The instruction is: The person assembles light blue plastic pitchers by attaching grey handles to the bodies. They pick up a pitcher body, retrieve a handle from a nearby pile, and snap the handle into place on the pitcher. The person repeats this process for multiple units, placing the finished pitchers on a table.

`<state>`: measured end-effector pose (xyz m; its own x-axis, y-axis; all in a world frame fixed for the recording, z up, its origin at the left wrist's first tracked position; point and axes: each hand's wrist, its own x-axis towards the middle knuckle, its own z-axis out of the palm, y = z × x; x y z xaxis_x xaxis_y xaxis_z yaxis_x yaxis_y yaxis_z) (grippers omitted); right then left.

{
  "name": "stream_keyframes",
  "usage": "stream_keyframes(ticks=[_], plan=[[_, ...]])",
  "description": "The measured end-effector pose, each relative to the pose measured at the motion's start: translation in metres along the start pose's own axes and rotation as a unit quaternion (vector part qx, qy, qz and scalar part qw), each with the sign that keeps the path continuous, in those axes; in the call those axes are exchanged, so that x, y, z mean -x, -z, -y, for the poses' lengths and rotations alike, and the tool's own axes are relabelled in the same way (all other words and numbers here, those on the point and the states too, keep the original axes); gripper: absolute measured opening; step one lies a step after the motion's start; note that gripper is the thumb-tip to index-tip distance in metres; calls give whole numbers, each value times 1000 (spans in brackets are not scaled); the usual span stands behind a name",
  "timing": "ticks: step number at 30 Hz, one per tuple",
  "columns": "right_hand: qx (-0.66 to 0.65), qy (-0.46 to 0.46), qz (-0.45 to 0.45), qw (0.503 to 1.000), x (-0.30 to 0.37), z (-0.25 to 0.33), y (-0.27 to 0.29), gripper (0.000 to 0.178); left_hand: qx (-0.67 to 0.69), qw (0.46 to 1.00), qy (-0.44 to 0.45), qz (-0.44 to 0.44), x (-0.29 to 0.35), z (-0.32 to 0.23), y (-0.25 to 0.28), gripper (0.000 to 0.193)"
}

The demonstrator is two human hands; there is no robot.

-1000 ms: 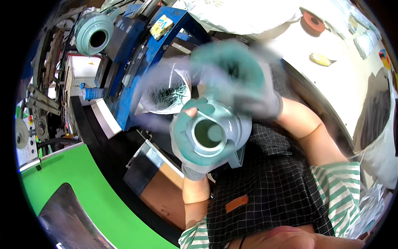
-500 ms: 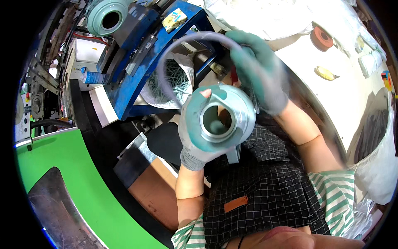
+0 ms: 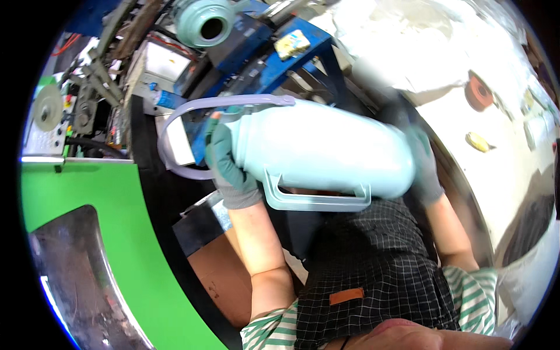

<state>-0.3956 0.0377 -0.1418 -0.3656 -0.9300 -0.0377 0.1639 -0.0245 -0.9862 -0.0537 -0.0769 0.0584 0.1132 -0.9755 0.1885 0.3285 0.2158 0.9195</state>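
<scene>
A pale mint thermos flask casing lies on its side in the air in front of me, its side handle turned toward my body. My left hand, in a grey and green glove with a bare fingertip showing, is closed round the neck end. A lavender carrying handle loops out past that hand to the left. Beside the base end, on the right, is my gloved right hand. Its fingers are smeared by motion and partly hidden, so their grip cannot be made out.
Another mint casing stands at the far left beside a blue metal bench. A green board lies at left. On the white table at right are a brown tape roll, a small yellow item and white plastic bags.
The casing has swung from pointing its open mouth up at me to lying sideways, mouth to the left. My right hand has left the lavender handle and moved down to the base end.
</scene>
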Motion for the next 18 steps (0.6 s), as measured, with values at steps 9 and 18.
stream_keyframes(ticks=[9,18], plan=[[-229,-139,104,958,81,104,-14,72,117,975,190,11,0,27,5,46],[-237,-65,-74,967,56,136,23,68,-419,781,-463,-12,60,41,-43,56]])
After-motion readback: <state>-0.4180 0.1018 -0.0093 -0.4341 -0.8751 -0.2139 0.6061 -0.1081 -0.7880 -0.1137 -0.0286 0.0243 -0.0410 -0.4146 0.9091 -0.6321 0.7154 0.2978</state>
